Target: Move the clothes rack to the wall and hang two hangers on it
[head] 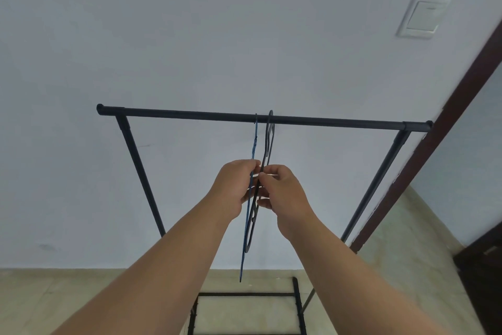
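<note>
Rack [271, 119] is already parked right up against the wall [190, 35], so that part looks done. Both hangers, blue [254, 141] and black [269, 139], have their hooks over the bar, side by side. Left hand [236, 188] fingers pinch the blue one, right hand [285, 193] the black one, so just letting go is left, I'd say.

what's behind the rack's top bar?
Plain white wall with a light switch upper right; the top bar and two hanger hooks hide a thin strip.
</note>
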